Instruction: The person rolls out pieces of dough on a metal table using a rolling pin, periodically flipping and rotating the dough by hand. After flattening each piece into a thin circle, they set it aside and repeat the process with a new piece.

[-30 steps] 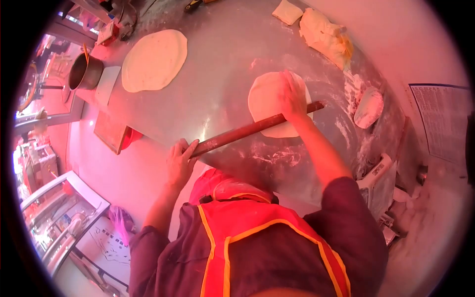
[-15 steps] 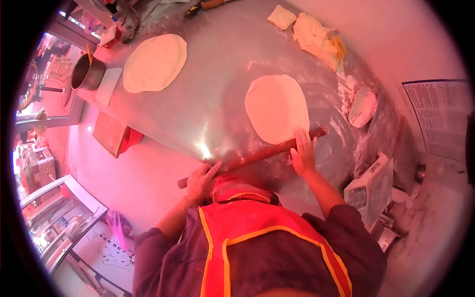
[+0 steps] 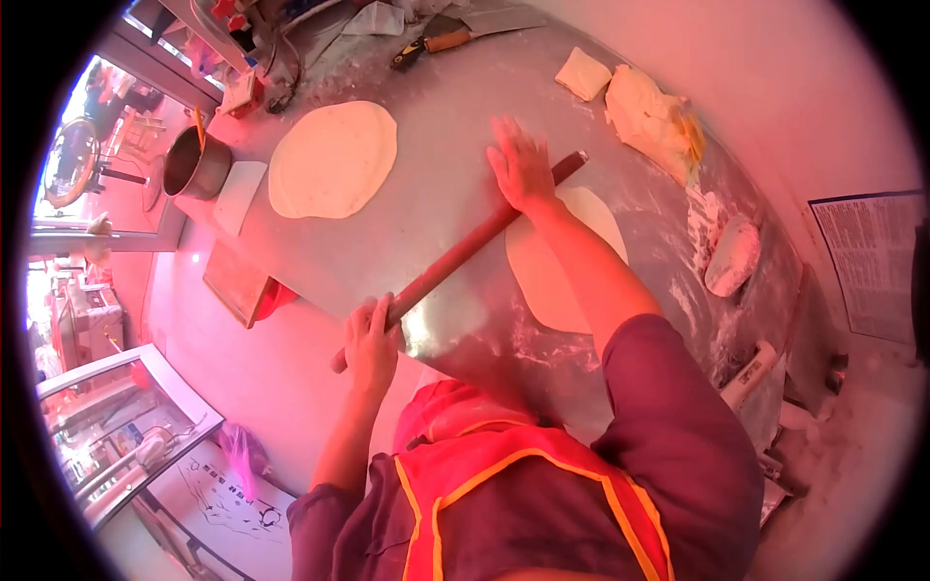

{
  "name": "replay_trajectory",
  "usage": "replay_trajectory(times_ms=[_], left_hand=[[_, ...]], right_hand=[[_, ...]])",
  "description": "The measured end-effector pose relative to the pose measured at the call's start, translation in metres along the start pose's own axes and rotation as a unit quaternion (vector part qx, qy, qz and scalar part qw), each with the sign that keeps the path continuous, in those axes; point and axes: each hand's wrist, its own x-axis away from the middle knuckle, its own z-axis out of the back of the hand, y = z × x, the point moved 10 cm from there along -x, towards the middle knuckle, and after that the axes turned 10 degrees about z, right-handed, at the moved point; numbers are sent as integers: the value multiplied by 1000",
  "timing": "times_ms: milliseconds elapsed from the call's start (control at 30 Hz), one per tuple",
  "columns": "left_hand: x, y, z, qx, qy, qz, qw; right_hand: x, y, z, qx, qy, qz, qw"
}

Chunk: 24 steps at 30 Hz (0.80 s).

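Observation:
My left hand (image 3: 371, 339) is closed around the near end of a long wooden rolling pin (image 3: 455, 254). Toward the pin's far end, my right hand (image 3: 521, 167) lies with its fingers stretched out and the heel of the hand over the wood. The pin slants across the metal table (image 3: 441, 116), touching or passing over the edge of a rolled-out dough sheet (image 3: 536, 276). My right forearm hides part of that sheet. Farther left lies a second flat dough round (image 3: 334, 160), apart from both hands.
A dough heap (image 3: 644, 116), a small dough square (image 3: 583, 74) and a floured dough piece (image 3: 733, 257) lie along the wall side. A wooden-handled tool (image 3: 436, 44) is at the back. A metal pot (image 3: 197, 165) stands left, and a white appliance (image 3: 751, 378) is right.
The rolling pin has swung from the near side of the dough sheet to a steeper slant on its left. My right hand has moved forward and left with it. The view has shifted slightly.

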Motion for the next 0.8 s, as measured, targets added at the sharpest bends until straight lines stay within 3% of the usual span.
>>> replay_trajectory(times_ms=[100, 200, 267, 333, 433, 500, 567, 633, 733, 767, 800], left_hand=[[-22, -9, -16, -11, 7, -12, 1000], [-32, -16, -21, 1, -5, -6, 1000], [-47, -18, -23, -2, -10, 6, 1000], [-67, -19, -29, -24, -23, 22, 999], [-97, 46, -19, -30, 75, -52, 995], [-111, 101, -39, 8, 31, -128, 991], [-128, 134, -100, 49, -84, -187, 978], [-138, 181, -140, 76, -165, -195, 964], [-134, 254, -156, 97, -167, -313, 930], [-129, 273, -157, 80, -138, -365, 917], [-127, 285, -168, 37, -167, -398, 901]], right_hand=[[8, 23, 29, -141, 122, -61, 981], [108, 83, 76, -119, 125, -231, 958], [191, 113, 115, -48, 64, -380, 921], [256, 133, 126, 13, -20, -444, 895], [281, 132, 117, -71, -54, -494, 865], [281, 138, 104, -93, -59, -489, 865], [275, 138, 97, -122, -68, -469, 872], [259, 128, 103, -156, -80, -435, 883], [234, 66, 123, -94, -56, -332, 937], [232, 47, 130, -129, -38, -312, 941], [231, 28, 138, -164, -21, -290, 943]])
